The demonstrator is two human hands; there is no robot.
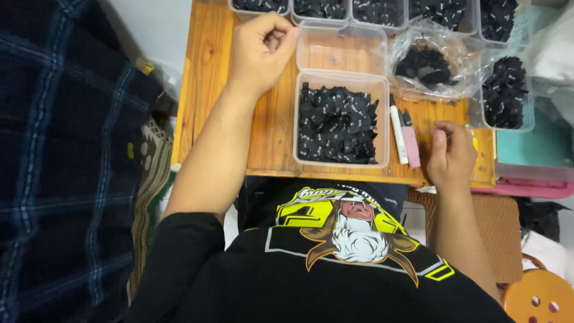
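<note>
The left hand (261, 51) is curled into a loose fist on bare wood left of the empty tub (341, 48); whether it pinches anything I cannot tell. The right hand (451, 157), fingers bent and apparently empty, rests near the table's (209, 107) near edge, beside the pens (404, 134). Between them sits the tub of black labels (339, 119).

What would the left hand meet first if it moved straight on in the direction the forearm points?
Probably the row of clear tubs of black pieces at the table's far edge. The left hand, loosely closed, points that way; the empty clear tub lies just beside that line. Depth is uncertain.
</note>
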